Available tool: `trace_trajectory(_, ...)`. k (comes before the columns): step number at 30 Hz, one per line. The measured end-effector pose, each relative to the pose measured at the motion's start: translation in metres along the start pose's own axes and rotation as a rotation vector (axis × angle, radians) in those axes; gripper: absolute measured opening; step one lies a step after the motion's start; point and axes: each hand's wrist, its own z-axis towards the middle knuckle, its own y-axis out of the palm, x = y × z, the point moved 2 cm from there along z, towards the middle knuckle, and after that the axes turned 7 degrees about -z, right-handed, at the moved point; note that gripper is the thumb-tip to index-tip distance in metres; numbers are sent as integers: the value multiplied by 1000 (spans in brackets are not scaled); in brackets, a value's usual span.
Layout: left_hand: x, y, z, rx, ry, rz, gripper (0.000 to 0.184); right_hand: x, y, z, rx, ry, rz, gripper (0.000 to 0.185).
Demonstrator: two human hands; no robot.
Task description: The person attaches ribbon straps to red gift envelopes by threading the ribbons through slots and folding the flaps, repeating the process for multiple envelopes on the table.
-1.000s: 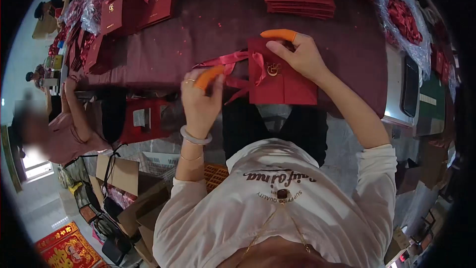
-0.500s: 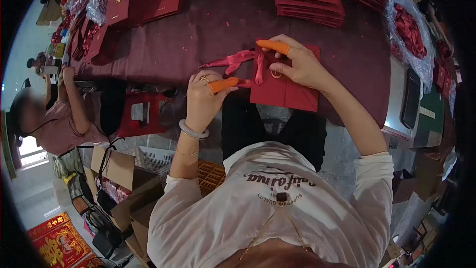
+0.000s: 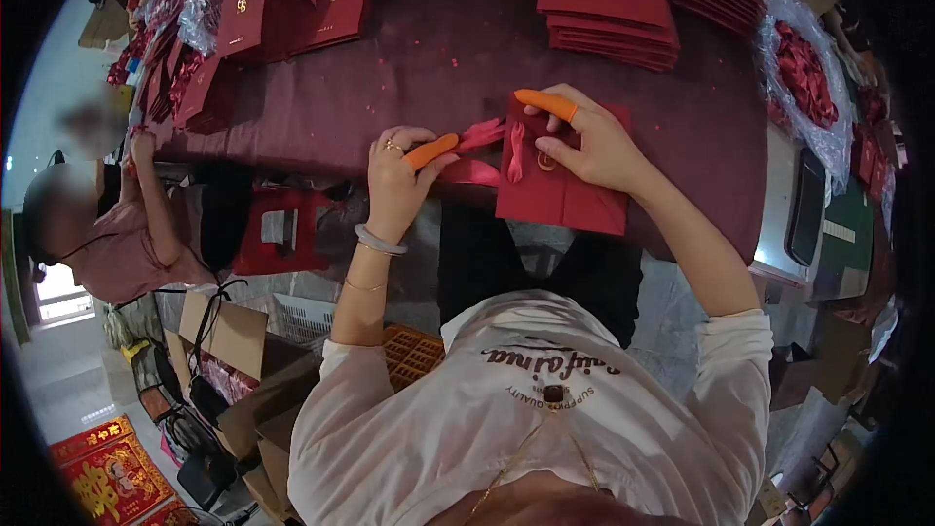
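Note:
A red paper gift bag (image 3: 565,203) with a gold emblem lies at the table's near edge, its lower part jutting over it. Pink-red ribbon (image 3: 474,172) runs from the bag's left side, and a ribbon loop (image 3: 515,151) lies on its front. My left hand (image 3: 401,175), an orange finger cot on one finger, is closed on the ribbon left of the bag. My right hand (image 3: 596,144) rests over the bag's upper right, index finger in an orange cot and thumb apart; its other fingers are curled and partly hidden.
Stacked red bags (image 3: 609,0) stand at the back, with more bags (image 3: 248,15) at back left. Plastic-wrapped ribbons (image 3: 804,73) and a phone (image 3: 806,205) are on the right. A seated person (image 3: 117,234) works at left; cardboard boxes (image 3: 229,331) are below.
My left hand has shifted slightly up, and the ribbon tail beyond it has drawn in. The bag sits a little lower in view, my right hand still over it.

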Motion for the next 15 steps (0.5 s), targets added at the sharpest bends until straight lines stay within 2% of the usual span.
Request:
trace_trajectory(1,4,-1,0,84,52,24,30,1,0,1,-1,-8,-4,45)
trace_trajectory(4,-7,4,-4,178,-3,141,25,1,-1,0,2,-37,-4,48)
trace_trajectory(6,-16,4,-6,233,-68,37,28,-5,-6,-2,-37,25,17,51)
trace_trajectory(8,-10,-3,-5,218,-70,-67,35,-17,-7,-11,80,-178,-170,54)
trace_trajectory(9,-8,-8,-6,172,-112,-160,38,-23,-8,-17,-59,-217,-259,60)
trace_trajectory(11,-8,-11,-15,243,-177,-215,40,-55,-3,-35,-147,-308,-507,69)
trace_trajectory(13,3,-15,-26,388,-266,-351,36,-61,12,-55,-277,-253,-783,66)
trace_trajectory(14,6,-12,-33,478,-289,-417,34,-58,20,-60,-231,-298,-957,56)
trace_trajectory(15,15,-9,-40,560,-340,-509,32,-60,19,-62,-226,-316,-962,56)
